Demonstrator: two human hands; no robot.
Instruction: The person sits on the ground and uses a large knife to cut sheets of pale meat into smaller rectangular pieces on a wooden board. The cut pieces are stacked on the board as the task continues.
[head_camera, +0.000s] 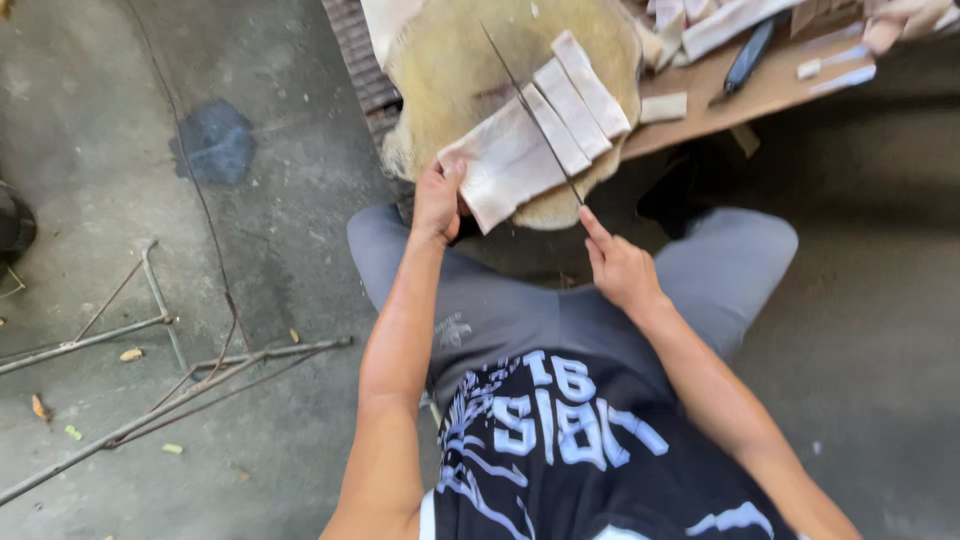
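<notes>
Daylight, bright but soft. Strongest light top centre: pale strips (560, 120) on round chopping block (440, 70) near washed out. Deep shadow under wooden board (760, 90) and between knees. Concrete floor (120, 120) evenly lit, faint shadows. Wide-angle stretch at edges; forearms loom large. Slight motion softness at upper right corner.

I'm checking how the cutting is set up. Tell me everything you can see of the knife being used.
The knife shows as a long, thin, dark blade seen almost edge-on, standing on its edge across the pale slab on the round yellowish chopping block. It runs diagonally from the block's upper middle down to the right hand, which covers the handle, forefinger stretched toward the blade. Cut strips lie just to its right; the left hand holds the slab's near corner.
</notes>
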